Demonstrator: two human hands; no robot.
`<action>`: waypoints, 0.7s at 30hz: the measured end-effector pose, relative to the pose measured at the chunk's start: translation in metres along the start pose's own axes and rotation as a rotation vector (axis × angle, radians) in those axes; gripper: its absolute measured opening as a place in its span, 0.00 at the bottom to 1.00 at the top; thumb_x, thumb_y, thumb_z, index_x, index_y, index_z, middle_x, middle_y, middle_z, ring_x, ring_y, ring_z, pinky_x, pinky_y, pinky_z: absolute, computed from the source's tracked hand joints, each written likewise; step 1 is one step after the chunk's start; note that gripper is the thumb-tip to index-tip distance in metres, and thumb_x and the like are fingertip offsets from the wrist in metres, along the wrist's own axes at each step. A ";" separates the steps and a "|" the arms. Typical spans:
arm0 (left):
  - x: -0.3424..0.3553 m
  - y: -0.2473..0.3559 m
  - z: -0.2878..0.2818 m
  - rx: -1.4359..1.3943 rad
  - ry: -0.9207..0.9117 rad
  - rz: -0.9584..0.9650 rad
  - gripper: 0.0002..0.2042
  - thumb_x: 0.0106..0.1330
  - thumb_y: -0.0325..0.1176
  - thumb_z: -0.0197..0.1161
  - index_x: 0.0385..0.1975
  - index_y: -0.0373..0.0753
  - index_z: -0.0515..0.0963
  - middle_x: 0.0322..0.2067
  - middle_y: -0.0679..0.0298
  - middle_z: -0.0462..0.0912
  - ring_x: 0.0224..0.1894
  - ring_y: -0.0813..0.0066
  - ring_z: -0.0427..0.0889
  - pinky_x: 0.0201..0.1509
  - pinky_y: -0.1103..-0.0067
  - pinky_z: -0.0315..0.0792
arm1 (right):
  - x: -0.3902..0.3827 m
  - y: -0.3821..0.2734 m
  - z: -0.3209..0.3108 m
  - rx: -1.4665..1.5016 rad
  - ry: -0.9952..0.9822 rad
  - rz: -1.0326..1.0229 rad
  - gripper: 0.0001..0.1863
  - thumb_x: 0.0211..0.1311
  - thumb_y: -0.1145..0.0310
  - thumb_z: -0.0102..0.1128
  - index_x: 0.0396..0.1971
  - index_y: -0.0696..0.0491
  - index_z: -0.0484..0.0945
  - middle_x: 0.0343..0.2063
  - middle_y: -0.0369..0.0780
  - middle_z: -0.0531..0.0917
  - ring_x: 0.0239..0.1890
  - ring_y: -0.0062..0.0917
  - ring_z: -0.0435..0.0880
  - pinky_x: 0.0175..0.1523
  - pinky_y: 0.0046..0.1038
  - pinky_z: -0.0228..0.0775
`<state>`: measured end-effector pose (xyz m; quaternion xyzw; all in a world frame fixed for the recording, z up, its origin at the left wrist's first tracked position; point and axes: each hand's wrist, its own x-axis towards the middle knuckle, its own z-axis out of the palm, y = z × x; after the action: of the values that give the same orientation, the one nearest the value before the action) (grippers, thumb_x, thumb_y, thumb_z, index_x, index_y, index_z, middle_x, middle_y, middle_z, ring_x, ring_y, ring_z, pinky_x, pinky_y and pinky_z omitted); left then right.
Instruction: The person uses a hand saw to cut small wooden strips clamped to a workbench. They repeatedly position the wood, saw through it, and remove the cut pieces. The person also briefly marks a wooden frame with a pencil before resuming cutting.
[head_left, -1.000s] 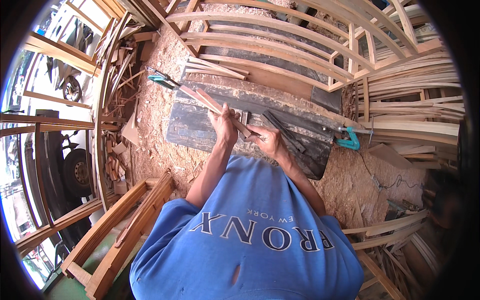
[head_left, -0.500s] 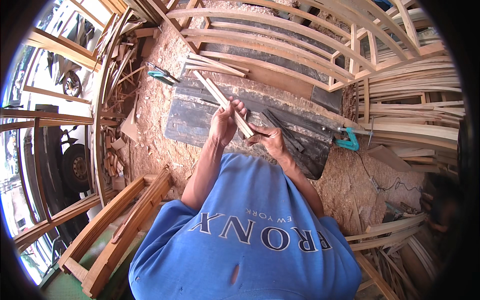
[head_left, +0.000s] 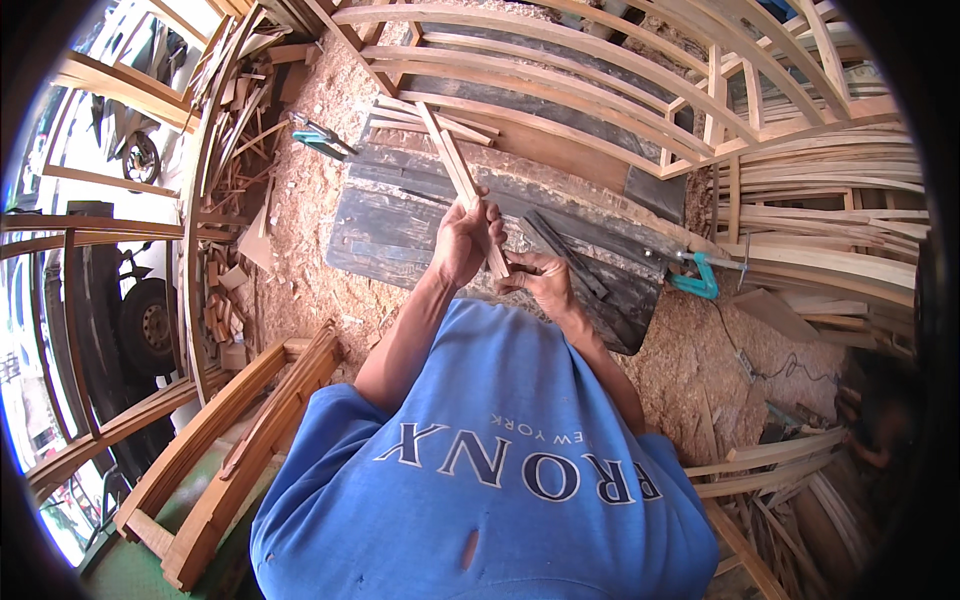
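A pair of slim, pale wooden strips (head_left: 452, 165), lying side by side, is held above the dark workbench (head_left: 380, 240). My left hand (head_left: 460, 245) is closed around them toward their near end. At that end my right hand (head_left: 547, 288) has its thumb and fingers pinched together on the strips; the exact contact is partly hidden. Just beyond my right hand, narrow dark bars (head_left: 568, 258) rest on the bench. More pale strips (head_left: 435, 122) lie at the bench's far left edge.
A large curved wooden frame (head_left: 560, 85) stands at the far side. Teal clamps sit at the bench's right (head_left: 697, 279) and left (head_left: 322, 140) ends. Wood shavings (head_left: 300, 200) cover the floor. Stacked boards (head_left: 825, 215) fill the right; a wooden frame (head_left: 240, 450) stands near left.
The strips have swung clockwise, their far end moving right and away from the left. My left hand has shifted slightly right and closed further around them; my right hand stays at the near end.
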<state>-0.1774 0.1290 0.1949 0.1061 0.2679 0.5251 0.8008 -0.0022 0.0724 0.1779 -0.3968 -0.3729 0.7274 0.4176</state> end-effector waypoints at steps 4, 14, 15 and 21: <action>-0.004 -0.006 -0.007 0.658 0.054 0.049 0.08 0.76 0.38 0.51 0.44 0.41 0.67 0.29 0.66 0.70 0.26 0.78 0.70 0.29 0.79 0.69 | -0.001 0.008 -0.013 -0.222 -0.091 0.096 0.17 0.59 0.78 0.67 0.49 0.63 0.81 0.40 0.46 0.87 0.43 0.29 0.86 0.49 0.30 0.82; -0.014 -0.006 -0.040 0.317 -0.451 -0.891 0.14 0.71 0.40 0.59 0.50 0.39 0.71 0.26 0.70 0.69 0.25 0.81 0.67 0.27 0.81 0.63 | 0.005 -0.031 -0.051 0.171 0.044 -0.019 0.39 0.58 0.75 0.68 0.69 0.58 0.59 0.50 0.47 0.82 0.53 0.27 0.80 0.52 0.29 0.76; -0.012 -0.007 -0.042 0.332 -0.440 -0.931 0.16 0.71 0.40 0.60 0.51 0.39 0.71 0.26 0.70 0.68 0.24 0.81 0.66 0.26 0.81 0.63 | 0.006 -0.031 -0.051 0.191 0.048 0.031 0.33 0.58 0.75 0.68 0.64 0.58 0.65 0.48 0.47 0.83 0.46 0.27 0.81 0.49 0.28 0.76; -0.003 0.000 -0.040 0.427 -0.469 -0.830 0.20 0.70 0.41 0.61 0.55 0.37 0.69 0.30 0.66 0.74 0.30 0.78 0.74 0.34 0.80 0.70 | 0.007 -0.015 -0.049 0.193 0.158 0.022 0.18 0.59 0.73 0.69 0.48 0.58 0.75 0.40 0.47 0.85 0.36 0.23 0.82 0.40 0.24 0.74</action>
<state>-0.2000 0.1221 0.1620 0.2668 0.2022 0.0594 0.9404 0.0434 0.0950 0.1694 -0.4150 -0.2627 0.7309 0.4739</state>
